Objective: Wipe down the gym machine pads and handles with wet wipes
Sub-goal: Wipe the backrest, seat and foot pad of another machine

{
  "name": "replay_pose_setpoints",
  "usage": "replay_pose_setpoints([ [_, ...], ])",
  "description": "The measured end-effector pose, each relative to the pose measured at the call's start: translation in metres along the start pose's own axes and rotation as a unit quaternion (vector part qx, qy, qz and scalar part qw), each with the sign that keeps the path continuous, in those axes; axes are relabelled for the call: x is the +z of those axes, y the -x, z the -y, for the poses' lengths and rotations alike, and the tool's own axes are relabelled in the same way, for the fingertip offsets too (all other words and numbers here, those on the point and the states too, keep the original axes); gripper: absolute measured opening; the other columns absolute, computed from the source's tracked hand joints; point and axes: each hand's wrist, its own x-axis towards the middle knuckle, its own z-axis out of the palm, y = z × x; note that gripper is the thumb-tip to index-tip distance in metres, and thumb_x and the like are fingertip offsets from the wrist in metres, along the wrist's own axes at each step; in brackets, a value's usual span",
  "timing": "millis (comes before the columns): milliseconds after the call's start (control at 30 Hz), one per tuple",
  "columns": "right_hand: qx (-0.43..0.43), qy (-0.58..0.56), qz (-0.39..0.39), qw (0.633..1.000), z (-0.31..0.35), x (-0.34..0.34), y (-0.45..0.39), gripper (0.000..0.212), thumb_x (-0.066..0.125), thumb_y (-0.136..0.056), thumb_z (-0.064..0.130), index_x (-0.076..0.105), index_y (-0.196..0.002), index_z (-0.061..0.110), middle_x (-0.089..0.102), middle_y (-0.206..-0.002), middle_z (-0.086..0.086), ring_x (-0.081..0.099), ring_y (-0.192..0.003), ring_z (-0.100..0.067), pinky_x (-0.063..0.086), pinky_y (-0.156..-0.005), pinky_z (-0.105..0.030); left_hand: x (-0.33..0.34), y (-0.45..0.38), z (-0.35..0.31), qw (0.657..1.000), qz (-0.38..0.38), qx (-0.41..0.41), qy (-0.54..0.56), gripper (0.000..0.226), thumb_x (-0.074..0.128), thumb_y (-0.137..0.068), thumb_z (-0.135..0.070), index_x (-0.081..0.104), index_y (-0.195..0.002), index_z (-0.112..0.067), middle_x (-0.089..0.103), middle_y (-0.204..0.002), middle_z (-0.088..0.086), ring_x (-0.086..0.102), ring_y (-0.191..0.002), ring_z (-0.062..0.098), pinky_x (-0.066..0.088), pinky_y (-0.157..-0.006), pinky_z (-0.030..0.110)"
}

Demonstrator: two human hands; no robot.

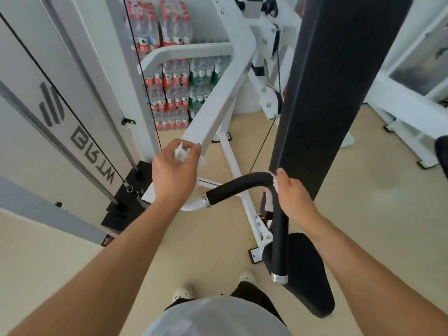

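Currently, step: we judge the handle-wiping stage is in hand, with a wipe at the bend of the black foam handle point(238, 189).
Right hand point(294, 197): we see it wrapped round the handle at its bend, a white wet wipe point(269, 197) pressed between palm and foam; bits of the wipe show at the thumb and below the fingers.
Left hand point(173, 169): it is clenched round a second, crumpled wipe point(180, 152), held at the lower end of the white frame bar point(218, 100); whether the wipe touches the bar we cannot tell.
Handle layout: one foam leg runs left to a chrome collar point(205, 200), the other drops down to a chrome end cap point(280, 278) in front of the black seat pad point(308, 270).
Back pad point(339, 81): tall, black, just behind the right hand.
Progress: we cannot tell from this view which surfaces are already clean.
Next move, our judgement: slide the right hand along one foam leg while keeping the wipe wrapped round it, with steady squeeze so the wipe does not bunch or slip out; the pads come after.
Background: stacked packs of bottled water point(169, 93), beige floor point(363, 190).
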Motion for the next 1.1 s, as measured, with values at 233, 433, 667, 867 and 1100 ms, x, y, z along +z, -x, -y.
replay_pose_setpoints([
  [233,0.02,-0.176,-0.136,0.975,-0.053,0.055,0.061,0.062,0.022,-0.104,0.061,0.058,-0.126,0.016,0.067,-0.105,-0.007,0.068,-0.092,-0.021,0.061,-0.075,-0.037,0.034,0.023,-0.005,0.985,0.127,0.093,-0.074,0.015,0.064,-0.093,-0.041,0.065,-0.084,-0.029,0.061,-0.066,-0.01,0.058,-0.058,0.008,0.045,-0.054,0.021],
  [433,-0.064,0.065,-0.16,0.983,-0.057,0.065,0.064,0.066,0.03,-0.106,0.052,-0.007,-0.16,0.041,0.051,-0.149,0.004,0.068,-0.106,-0.014,0.058,-0.075,-0.027,0.06,0.025,0.003,0.971,0.157,0.136,-0.117,0.016,0.06,-0.096,-0.035,0.062,-0.084,-0.024,0.062,-0.076,-0.007,0.055,-0.065,0.007,0.035,-0.051,0.017],
  [667,-0.243,0.072,-0.045,0.966,-0.019,0.02,0.014,0.051,0.033,-0.11,0.037,0.023,-0.161,0.036,0.043,-0.146,0.01,0.055,-0.117,-0.004,0.051,-0.099,-0.03,0.057,0.014,0.004,0.981,0.18,0.049,-0.051,0.015,0.064,-0.093,-0.034,0.064,-0.081,-0.025,0.061,-0.062,-0.004,0.058,-0.057,0.008,0.039,-0.047,0.016],
  [867,-0.089,-0.128,-0.076,0.985,-0.056,0.05,0.055,0.06,0.032,-0.106,0.051,0.005,-0.159,0.047,0.059,-0.131,-0.002,0.071,-0.091,-0.016,0.061,-0.076,-0.025,0.061,0.01,0.006,0.977,0.199,0.039,-0.061,0.013,0.064,-0.09,-0.033,0.067,-0.082,-0.023,0.066,-0.072,0.0,0.065,-0.066,0.017,0.048,-0.053,0.026],
  [1100,-0.053,0.194,-0.143,0.969,-0.079,0.085,0.11,0.071,0.033,-0.11,0.035,-0.018,-0.159,0.028,0.005,-0.171,0.006,0.06,-0.123,-0.019,0.052,-0.084,-0.028,0.061,0.009,0.01,0.975,0.195,0.054,-0.087,0.022,0.062,-0.091,-0.037,0.068,-0.094,-0.017,0.067,-0.082,0.004,0.063,-0.076,0.022,0.05,-0.065,0.032],
])
